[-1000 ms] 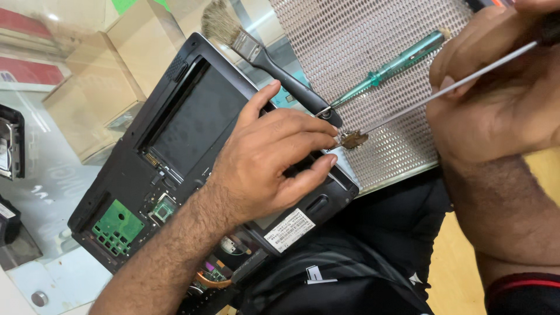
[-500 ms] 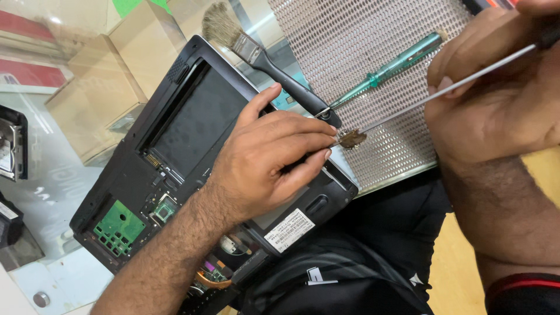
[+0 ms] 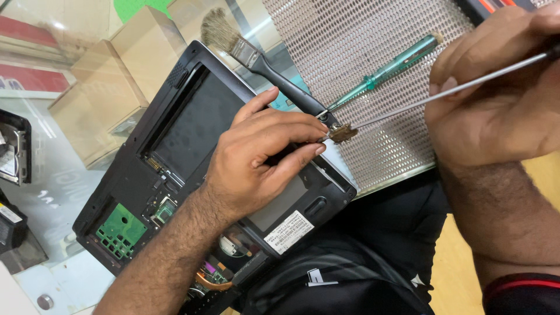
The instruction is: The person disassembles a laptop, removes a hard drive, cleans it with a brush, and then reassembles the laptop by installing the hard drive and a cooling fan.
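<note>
Over the past second, the black opened laptop base [image 3: 192,169] has slid slightly rightward in the head view, and the left hand [image 3: 256,160] has inched the small brown metal part [image 3: 341,133] along the thin steel screwdriver shaft [image 3: 449,90].

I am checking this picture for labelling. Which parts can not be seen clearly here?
Head view only:
- Small brown part pinched by left hand: too small to identify.
- Long metal tool: its handle is covered by right hand.
- Opened laptop: middle hidden under left hand.
- Brush handle end: behind the fingers.

left hand [image 3: 256,160]: fingers pinched, palm down | right hand [image 3: 501,111]: apparently curled closed
</note>
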